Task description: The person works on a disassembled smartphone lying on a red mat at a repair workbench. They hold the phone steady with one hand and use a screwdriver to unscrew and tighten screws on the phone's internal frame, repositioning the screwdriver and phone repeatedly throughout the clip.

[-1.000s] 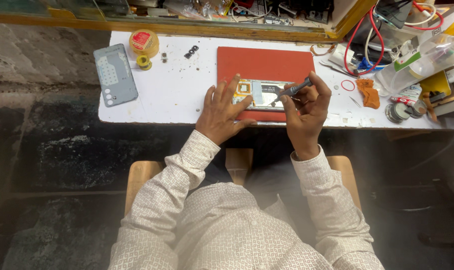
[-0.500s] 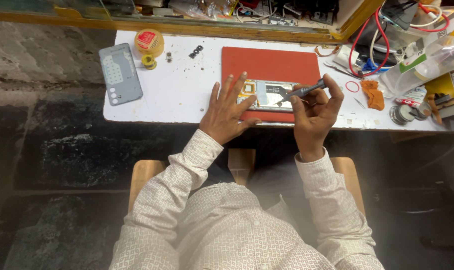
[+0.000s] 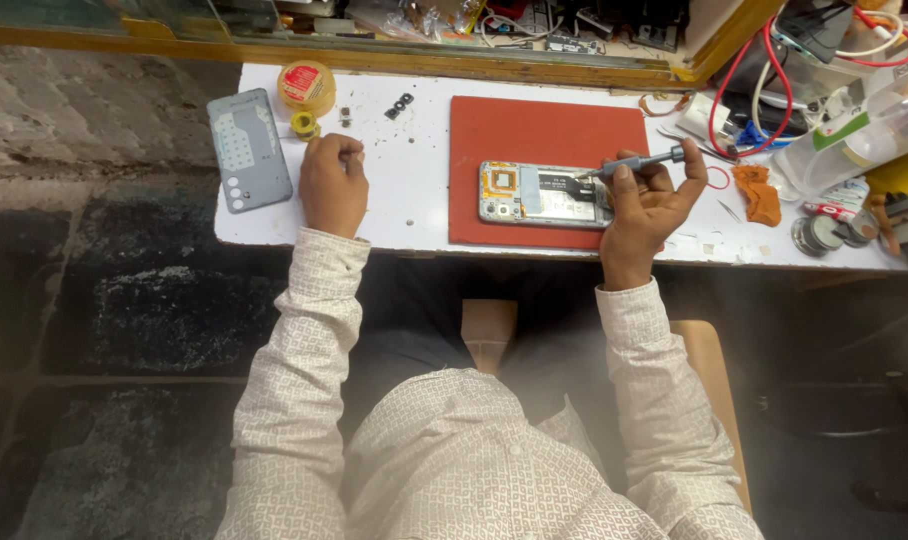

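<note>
- Where the red mat (image 3: pixel 549 135) lies on the white tabletop (image 3: pixel 414 215), an opened phone (image 3: pixel 544 194) rests flat on its near half, back cover off and innards exposed.
- Right hand (image 3: pixel 646 205): fingers closed around a grey screwdriver (image 3: pixel 634 163), its tip down on the phone's right portion.
- Left hand (image 3: pixel 332 185): loosely curled into a fist on bare tabletop, well apart from the phone; whether it holds anything small cannot be told.
- Grey back cover (image 3: pixel 248 148) lies flat near the tabletop's left edge, just beside the left hand.
- Containers: a round yellow tin with red lid (image 3: pixel 305 85) stands at the far left, shut, contents hidden; a clear plastic bottle (image 3: pixel 859 135) lies tilted at right, contents unclear.
- Small dark parts (image 3: pixel 400 104) beside the mat are too small to identify.
- Right-side clutter of red cables (image 3: pixel 774 75) is cut off by the picture's edge.
</note>
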The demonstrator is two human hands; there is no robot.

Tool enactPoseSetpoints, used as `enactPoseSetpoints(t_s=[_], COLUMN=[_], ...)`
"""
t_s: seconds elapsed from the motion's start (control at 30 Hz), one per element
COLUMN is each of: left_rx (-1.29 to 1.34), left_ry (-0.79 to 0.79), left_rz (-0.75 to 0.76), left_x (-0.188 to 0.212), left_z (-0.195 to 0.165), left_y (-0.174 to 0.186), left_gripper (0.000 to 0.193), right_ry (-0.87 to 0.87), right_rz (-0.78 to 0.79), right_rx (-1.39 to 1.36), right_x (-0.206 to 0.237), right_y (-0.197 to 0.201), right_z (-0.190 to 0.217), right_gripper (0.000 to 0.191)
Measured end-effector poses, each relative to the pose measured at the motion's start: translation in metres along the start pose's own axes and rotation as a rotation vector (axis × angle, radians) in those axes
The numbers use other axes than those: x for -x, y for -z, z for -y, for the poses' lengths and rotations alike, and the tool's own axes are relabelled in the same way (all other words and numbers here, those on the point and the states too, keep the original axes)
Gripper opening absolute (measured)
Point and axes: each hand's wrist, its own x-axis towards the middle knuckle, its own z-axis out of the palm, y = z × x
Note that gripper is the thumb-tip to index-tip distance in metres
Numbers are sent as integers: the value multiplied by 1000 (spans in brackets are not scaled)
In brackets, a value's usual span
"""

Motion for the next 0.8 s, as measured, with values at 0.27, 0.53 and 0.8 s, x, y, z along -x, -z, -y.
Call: enactPoseSetpoints(t_s=[0.27,0.53,0.8], left_rx=[-94,-73,-184], left_ry=[-22,-1,-60], left_rz=[117,241,250], left_x=[-9,-33,-34], left_z=[-10,-9,-9], left_y=[-5,-12,-20], left_gripper=[18,21,16], right_ry=[21,31,36], right_rz=[17,22,25], right_rx=[16,38,36], right_x=[1,3,3], right_y=[5,4,5], right_z=[-7,-7,-7], right_gripper=[72,72,74])
